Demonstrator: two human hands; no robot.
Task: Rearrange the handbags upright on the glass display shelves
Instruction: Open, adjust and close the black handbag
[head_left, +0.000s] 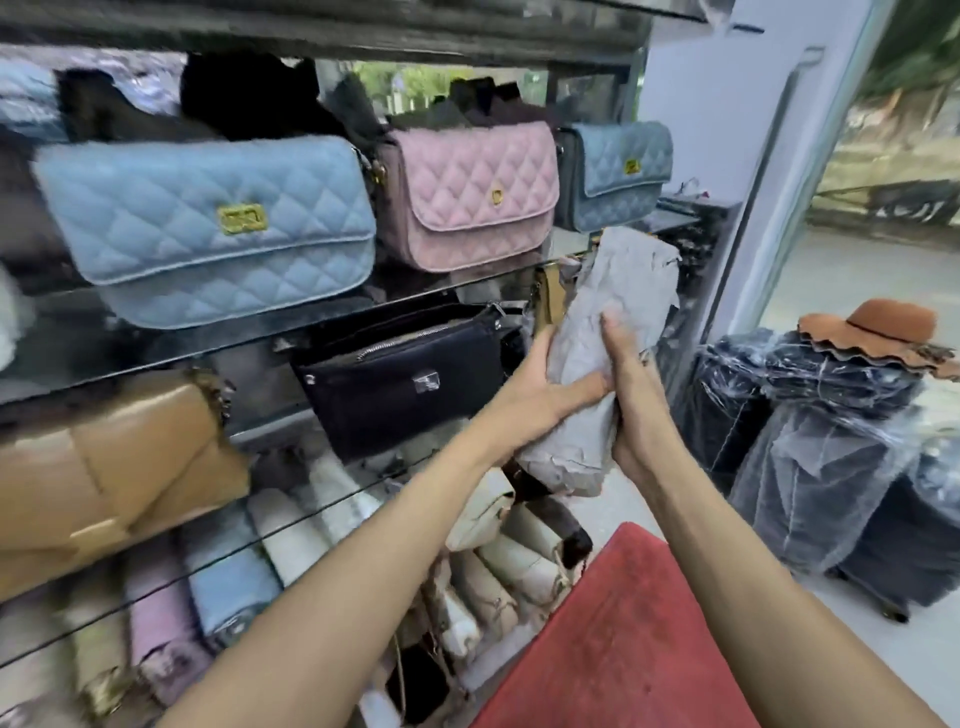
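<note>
Centre right of the frame: I see a grey bundle wrapped in crumpled paper, held upright in the air just in front of the right end of the glass display shelves. Whether a handbag is inside the wrapping cannot be told.

Hands: the left hand grips the bundle from its left side, thumb laid across the front, fingers behind it. The right hand presses against the right side, fingers straight and pointing up along the paper. The bundle is clamped between the two.

Just left of the bundle, a dark navy zip-top leather handbag sits tilted on the middle shelf. Further left on that shelf lies a tan leather flap handbag.

Upper shelf, left to right: a light blue quilted flap handbag with gold clasp, leaning forward; a pink quilted flap handbag, upright; a smaller blue-grey quilted handbag, upright.

Lower shelf: a row of cream handbags and pastel ones, packed close.

Bottom centre right: a red fabric surface. Right edge: dark luggage wrapped in clear plastic, with a brown wavy-brimmed hat on top.
</note>
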